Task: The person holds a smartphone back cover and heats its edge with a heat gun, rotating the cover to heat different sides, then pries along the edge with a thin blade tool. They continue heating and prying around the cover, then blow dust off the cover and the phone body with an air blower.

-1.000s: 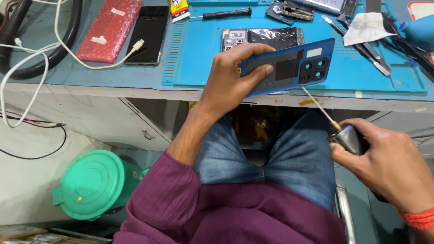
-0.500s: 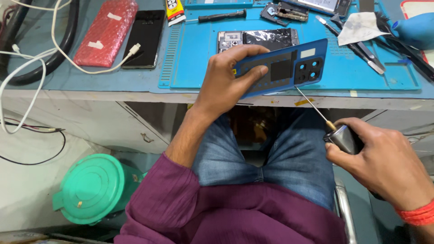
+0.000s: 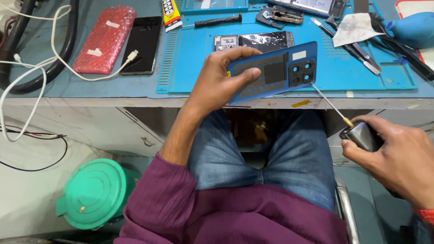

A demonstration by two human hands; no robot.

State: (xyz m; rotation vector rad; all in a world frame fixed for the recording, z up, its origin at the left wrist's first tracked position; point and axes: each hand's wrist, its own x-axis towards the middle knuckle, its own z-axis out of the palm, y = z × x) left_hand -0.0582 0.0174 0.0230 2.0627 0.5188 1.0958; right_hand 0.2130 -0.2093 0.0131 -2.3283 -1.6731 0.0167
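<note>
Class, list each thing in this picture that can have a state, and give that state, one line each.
Blue phone back cover: detached, inner side up, held in left hand.
Needle-tipped tool: held in right hand, tip at the cover's edge.
Open phone: back removed, lying on blue mat.
Black phone: screen dark.
Green bin: lid on.

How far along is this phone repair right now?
Done: back cover is off the opened phone lying on the blue mat. In hand: left hand holds the cover, right hand a thin-tipped tool touching its edge. Left: cover not yet refitted.
</note>
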